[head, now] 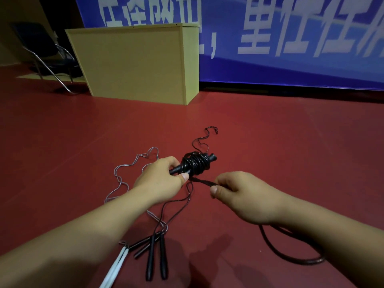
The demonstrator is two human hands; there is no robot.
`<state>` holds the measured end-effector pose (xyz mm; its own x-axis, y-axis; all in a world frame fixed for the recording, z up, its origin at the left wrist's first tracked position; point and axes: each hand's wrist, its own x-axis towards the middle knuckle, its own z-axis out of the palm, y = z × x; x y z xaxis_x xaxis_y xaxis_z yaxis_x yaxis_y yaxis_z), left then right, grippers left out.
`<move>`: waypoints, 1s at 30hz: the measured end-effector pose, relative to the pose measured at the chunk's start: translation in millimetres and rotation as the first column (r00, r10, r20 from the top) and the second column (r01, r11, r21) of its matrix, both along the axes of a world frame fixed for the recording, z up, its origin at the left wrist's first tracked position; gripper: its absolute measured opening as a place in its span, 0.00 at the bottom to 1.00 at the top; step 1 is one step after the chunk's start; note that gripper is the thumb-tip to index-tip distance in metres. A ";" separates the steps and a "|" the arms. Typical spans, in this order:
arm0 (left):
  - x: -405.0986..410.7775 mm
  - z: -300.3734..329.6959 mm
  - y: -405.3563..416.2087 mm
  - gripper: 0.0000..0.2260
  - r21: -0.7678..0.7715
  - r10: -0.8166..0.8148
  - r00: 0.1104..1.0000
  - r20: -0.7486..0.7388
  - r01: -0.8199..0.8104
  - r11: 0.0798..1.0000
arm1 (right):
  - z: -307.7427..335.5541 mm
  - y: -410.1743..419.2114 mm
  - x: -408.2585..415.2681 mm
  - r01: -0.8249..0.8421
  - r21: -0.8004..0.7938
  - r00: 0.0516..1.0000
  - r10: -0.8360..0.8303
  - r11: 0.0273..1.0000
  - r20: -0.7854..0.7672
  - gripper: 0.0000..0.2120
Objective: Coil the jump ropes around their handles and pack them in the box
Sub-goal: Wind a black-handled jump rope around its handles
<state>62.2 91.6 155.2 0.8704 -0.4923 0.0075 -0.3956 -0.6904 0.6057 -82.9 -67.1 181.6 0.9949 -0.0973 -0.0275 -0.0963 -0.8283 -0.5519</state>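
Note:
My left hand (161,179) grips the black handles (176,169) of a jump rope, with a thick bundle of black rope (196,164) coiled around them. My right hand (239,194) pinches the free length of that rope (202,181) just right of the coil. The rest of this rope trails under my right wrist and loops on the floor (291,256). More ropes lie on the red floor below my hands: black handles (155,256), white handles (116,267), a pale thin rope (124,175) and a thin dark rope (203,140).
A tall yellow wooden box or cabinet (135,63) stands on the red floor ahead. A dark folding chair (47,57) is at the far left. A blue banner with white characters (291,38) covers the back wall.

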 end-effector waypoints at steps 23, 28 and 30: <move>-38.6 18.0 -0.1 0.02 -0.236 -0.686 0.618 -0.384 0.652 0.720 | -7.4 -52.8 1.5 0.123 0.112 0.992 -0.125 0.986 0.011 0.21; -43.2 26.5 -1.2 0.10 -0.400 -0.709 0.585 -0.394 0.585 0.706 | -6.9 -57.5 -7.6 0.045 0.418 0.998 -0.055 0.907 0.012 0.10; -43.7 29.6 -2.6 0.13 -0.480 -0.703 0.597 -0.387 0.520 0.706 | -5.5 -58.0 -10.7 -0.006 0.453 0.999 -0.010 0.891 0.034 0.06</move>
<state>18.5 89.1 184.7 0.2678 -0.9588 -0.0949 -0.2252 -0.1580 0.9614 -93.7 -125.1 176.1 0.9958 -0.0847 -0.0345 -0.0716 -0.4874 -0.8703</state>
